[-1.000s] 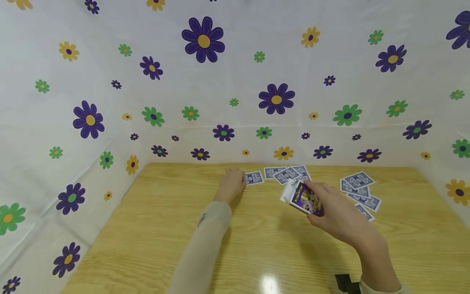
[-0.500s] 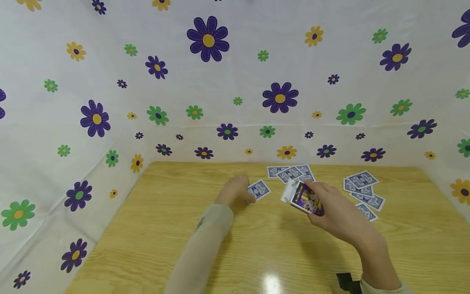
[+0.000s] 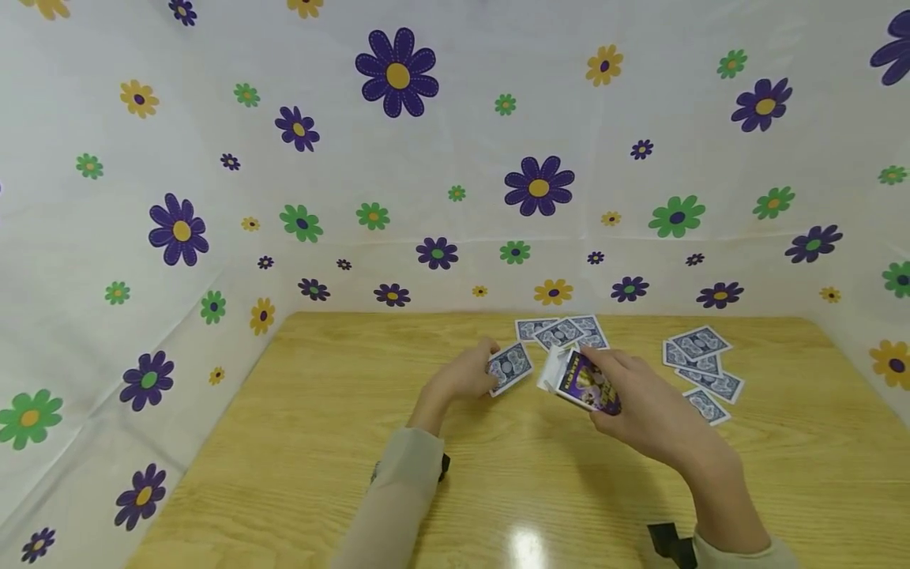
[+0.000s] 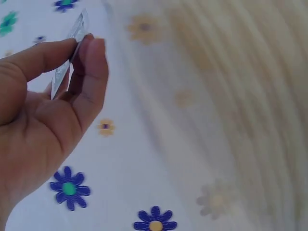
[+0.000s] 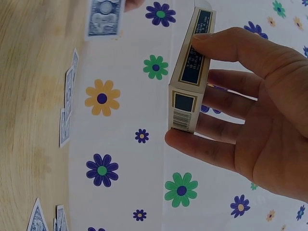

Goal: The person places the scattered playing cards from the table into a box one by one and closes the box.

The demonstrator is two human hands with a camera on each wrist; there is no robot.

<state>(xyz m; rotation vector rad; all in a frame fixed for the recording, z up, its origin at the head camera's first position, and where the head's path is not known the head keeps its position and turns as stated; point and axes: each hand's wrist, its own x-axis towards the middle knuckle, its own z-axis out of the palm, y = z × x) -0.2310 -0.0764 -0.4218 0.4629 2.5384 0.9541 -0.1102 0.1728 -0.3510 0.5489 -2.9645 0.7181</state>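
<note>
My left hand [image 3: 465,373] pinches a blue-backed playing card [image 3: 510,368] by its left edge, raised off the table. The left wrist view shows that card [image 4: 60,74] nearly edge-on between thumb and fingers. To its right, my right hand [image 3: 657,415] grips a purple card box [image 3: 587,382] above the table. The box is tilted, its white flap [image 3: 550,368] open toward the held card, which stays a short gap away. Seen from the right wrist, the thumb lies on the box's narrow side and a finger supports its barcode end [image 5: 182,118]. The box's inside is hidden.
Several cards [image 3: 558,333] lie face down and overlapping at the table's back, behind the box. Another face-down group [image 3: 699,344] lies to the right. A flower-printed cloth [image 3: 455,158] rises along the back and sides of the wooden table [image 3: 341,379].
The left hand has picked the lone card up from the table's back and brought it nearer and rightward, toward the box. The right hand and box have hardly moved.
</note>
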